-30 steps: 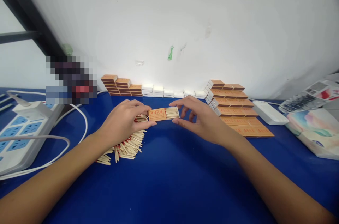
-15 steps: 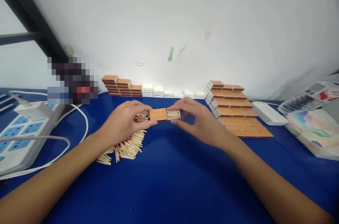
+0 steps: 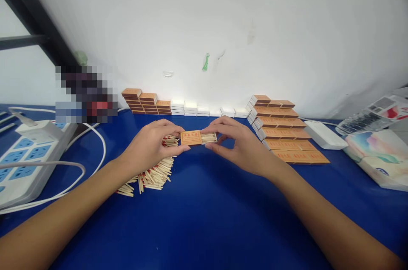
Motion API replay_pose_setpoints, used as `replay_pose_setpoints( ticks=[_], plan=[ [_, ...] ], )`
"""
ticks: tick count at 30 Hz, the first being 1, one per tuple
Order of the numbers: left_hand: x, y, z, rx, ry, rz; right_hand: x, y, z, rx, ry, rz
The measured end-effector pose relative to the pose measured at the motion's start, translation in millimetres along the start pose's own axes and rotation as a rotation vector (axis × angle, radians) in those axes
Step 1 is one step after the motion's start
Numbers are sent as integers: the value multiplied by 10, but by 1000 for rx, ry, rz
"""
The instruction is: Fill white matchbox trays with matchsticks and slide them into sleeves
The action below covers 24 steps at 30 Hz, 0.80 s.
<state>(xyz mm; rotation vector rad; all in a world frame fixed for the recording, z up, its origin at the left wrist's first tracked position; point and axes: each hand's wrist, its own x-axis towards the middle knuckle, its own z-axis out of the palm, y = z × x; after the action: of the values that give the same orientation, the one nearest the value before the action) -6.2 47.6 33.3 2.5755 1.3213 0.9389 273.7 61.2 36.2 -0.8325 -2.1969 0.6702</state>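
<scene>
Matchbox [image 3: 191, 137] sits between the two hands near the middle of the table [image 3: 197, 219], its tray [image 3: 209, 142] partly out of the sleeve on the right, with matches [image 3: 208, 136] lying lengthwise inside. Sliding tray against sleeve would go best with both kept in one line, pressure light enough not to bow the card, and the matches level below the sleeve's edge. The left hand [image 3: 148, 142] pinches the sleeve's left end, thumb and fingers parted only by its width. The right hand [image 3: 240, 144] is curved, thumb at the tray's near side and fingertips at the far side, lightly grasping it. Loose matches lie in a pile [image 3: 159, 174] beneath and beside the left hand.
</scene>
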Motion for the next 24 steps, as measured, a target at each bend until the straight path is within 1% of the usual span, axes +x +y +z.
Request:
replay_pose_setpoints(
  ticks=[2,6,9,12,13,14,15,17,18,19,22,24],
  plan=[
    [1,17,0,-23,14,-1,-2,-11,2,12,4,16],
    [2,62,-7,-35,43,-7,-6,-18,66,95,63,46],
    [0,102,-12,-45,98,-3,-26,-64,202,234,77,108],
    [-18,143,3,-37,181,-27,-73,-188,360,358,162,200],
    [-29,158,14,-24,208,-24,-92,-240,398,386,172,231],
    [-41,175,28,-8,227,-14,-111,-291,425,410,152,265],
    [-55,192,44,9,242,6,-128,-336,441,433,105,298],
    [-80,227,79,34,241,34,-149,-393,446,475,-10,349],
    [-90,241,95,36,244,43,-151,-400,442,491,-37,359],
    [-96,254,107,38,250,44,-146,-392,438,501,-29,360],
    [-102,275,128,77,296,57,-105,-316,434,519,82,339],
    [-103,278,133,113,316,101,-70,-265,439,547,110,330]
  ],
)
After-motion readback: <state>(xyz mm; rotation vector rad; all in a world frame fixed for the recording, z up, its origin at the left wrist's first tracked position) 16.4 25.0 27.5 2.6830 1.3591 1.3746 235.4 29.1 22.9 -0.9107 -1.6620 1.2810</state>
